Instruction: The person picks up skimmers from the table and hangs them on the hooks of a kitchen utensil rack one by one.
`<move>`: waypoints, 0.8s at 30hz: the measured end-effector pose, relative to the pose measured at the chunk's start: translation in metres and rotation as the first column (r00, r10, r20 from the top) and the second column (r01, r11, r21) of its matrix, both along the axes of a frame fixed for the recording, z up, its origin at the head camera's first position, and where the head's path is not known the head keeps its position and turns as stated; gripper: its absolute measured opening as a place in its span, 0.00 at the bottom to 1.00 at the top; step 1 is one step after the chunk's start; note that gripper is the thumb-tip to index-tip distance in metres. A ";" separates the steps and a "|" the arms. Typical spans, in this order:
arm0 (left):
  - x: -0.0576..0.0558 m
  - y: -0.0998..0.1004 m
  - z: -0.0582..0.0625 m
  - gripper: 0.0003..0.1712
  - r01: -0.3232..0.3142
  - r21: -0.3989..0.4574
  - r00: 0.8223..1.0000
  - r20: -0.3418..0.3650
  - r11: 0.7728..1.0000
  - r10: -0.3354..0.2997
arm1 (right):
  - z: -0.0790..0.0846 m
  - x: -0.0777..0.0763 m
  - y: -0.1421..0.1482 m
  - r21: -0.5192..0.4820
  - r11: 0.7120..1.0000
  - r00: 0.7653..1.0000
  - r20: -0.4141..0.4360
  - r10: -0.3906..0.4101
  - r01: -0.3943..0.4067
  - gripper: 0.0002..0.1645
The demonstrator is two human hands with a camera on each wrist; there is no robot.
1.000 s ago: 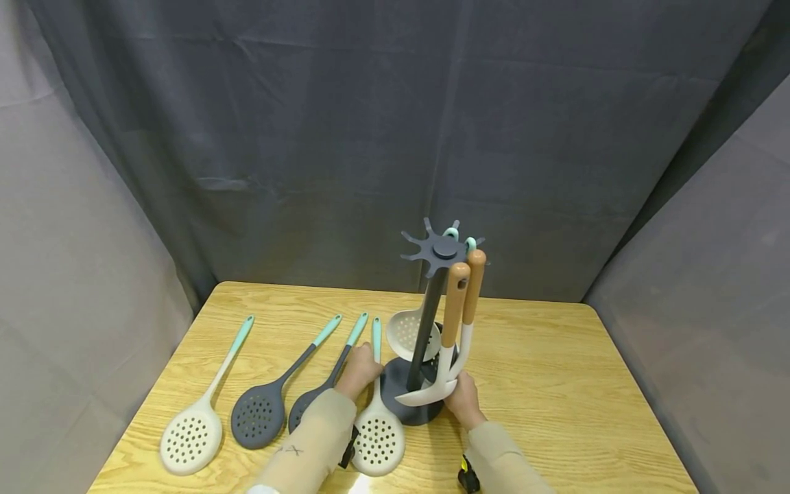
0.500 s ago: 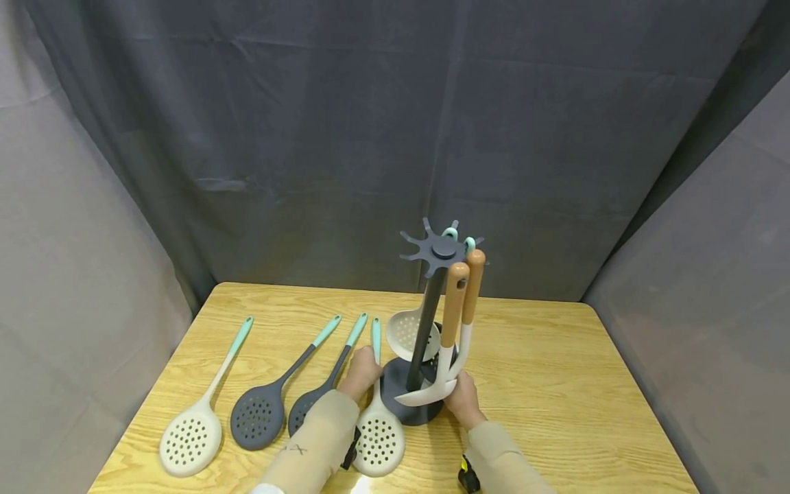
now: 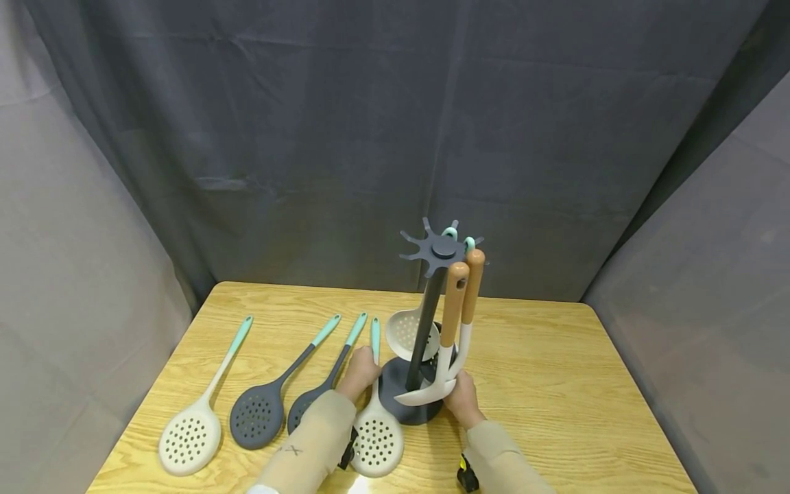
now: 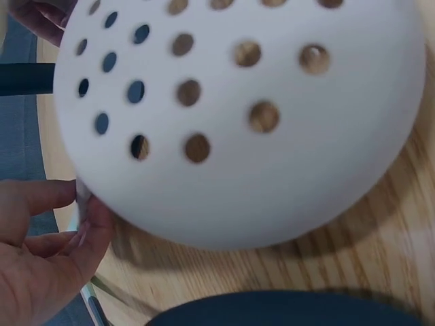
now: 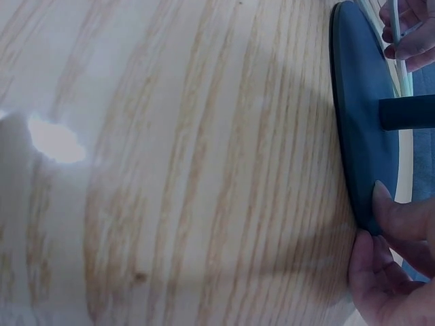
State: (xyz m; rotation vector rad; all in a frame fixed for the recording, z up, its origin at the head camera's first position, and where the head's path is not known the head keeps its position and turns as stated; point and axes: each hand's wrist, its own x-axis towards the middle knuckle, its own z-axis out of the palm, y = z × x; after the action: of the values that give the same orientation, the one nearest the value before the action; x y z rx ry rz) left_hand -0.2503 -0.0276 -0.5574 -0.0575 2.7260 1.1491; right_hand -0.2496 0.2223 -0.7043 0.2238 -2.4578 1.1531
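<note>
My left hand (image 3: 361,370) pinches the neck of a white skimmer (image 3: 378,442) with a mint handle, just left of a dark utensil stand. In the left wrist view the perforated head (image 4: 306,156) fills most of the picture, thumb and fingers (image 4: 88,238) at its narrow neck. At the stand's other side, my right hand (image 3: 463,399) grips the edge of its round base (image 5: 363,136), thumb on top and fingers at the rim. From the stand's star-shaped top (image 3: 443,248) hang two wooden-handled utensils (image 3: 455,302) with white lower parts, and a white slotted ladle (image 3: 404,333) behind the post.
Left of the hands lie another white skimmer (image 3: 190,438) and two dark grey skimmers, one (image 3: 258,417) farther out and one (image 3: 304,406) partly behind the left sleeve. All have mint handles. The wooden table (image 3: 555,384) ends at a grey curtain (image 3: 308,171).
</note>
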 end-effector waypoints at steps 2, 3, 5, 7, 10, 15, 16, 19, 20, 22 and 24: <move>0.001 -0.001 0.000 0.06 0.005 -0.011 1.000 -0.010 1.000 -0.005 | -0.027 -0.012 0.006 0.032 0.999 0.999 -0.026 -0.021 0.022 0.07; 0.001 -0.001 0.000 0.06 0.008 -0.017 1.000 -0.018 1.000 -0.008 | -0.045 -0.020 0.011 0.047 0.998 0.999 -0.013 -0.034 0.035 0.08; 0.002 -0.002 0.000 0.06 0.012 -0.027 0.999 -0.031 1.000 -0.012 | -0.090 -0.041 0.024 0.056 0.997 0.995 -0.087 -0.039 0.044 0.08; 0.002 -0.003 0.001 0.07 0.016 -0.035 0.999 -0.039 0.999 -0.018 | -0.109 -0.049 0.029 0.060 0.996 0.994 -0.092 -0.053 0.059 0.08; 0.003 -0.004 0.006 0.06 0.029 -0.043 0.998 -0.061 0.999 -0.032 | -0.076 -0.035 0.019 0.068 0.995 0.995 -0.073 -0.066 0.071 0.08; 0.004 -0.005 0.017 0.09 0.062 -0.046 0.994 -0.083 0.997 -0.066 | 0.060 0.026 -0.022 0.051 0.997 0.997 0.033 -0.068 0.066 0.10; 0.004 -0.005 0.020 0.10 0.065 -0.044 0.995 -0.079 0.997 -0.068 | 0.083 0.036 -0.028 0.044 0.997 0.995 0.068 -0.068 0.065 0.09; 0.006 -0.006 0.031 0.18 0.073 -0.024 0.995 -0.066 0.997 -0.075 | 0.117 0.050 -0.040 0.080 0.994 0.988 0.131 -0.084 0.074 0.07; 0.007 -0.006 0.035 0.20 0.077 -0.014 0.995 -0.068 0.997 -0.078 | 0.123 0.052 -0.041 0.095 0.992 0.984 0.156 -0.092 0.077 0.07; 0.008 -0.007 0.042 0.21 0.086 -0.004 0.993 -0.081 0.996 -0.086 | 0.128 0.054 -0.044 0.103 0.991 0.982 0.165 -0.098 0.081 0.06; 0.008 -0.008 0.050 0.20 0.099 0.004 0.989 -0.114 0.995 -0.098 | 0.128 0.054 -0.044 0.088 0.992 0.981 0.166 -0.104 0.090 0.06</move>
State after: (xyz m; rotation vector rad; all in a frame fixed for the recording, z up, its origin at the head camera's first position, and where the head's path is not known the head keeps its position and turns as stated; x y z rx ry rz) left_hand -0.2422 -0.0360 -0.5076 0.1465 2.7855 1.1721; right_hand -0.1953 0.1784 -0.5763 0.0282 -2.6349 1.0730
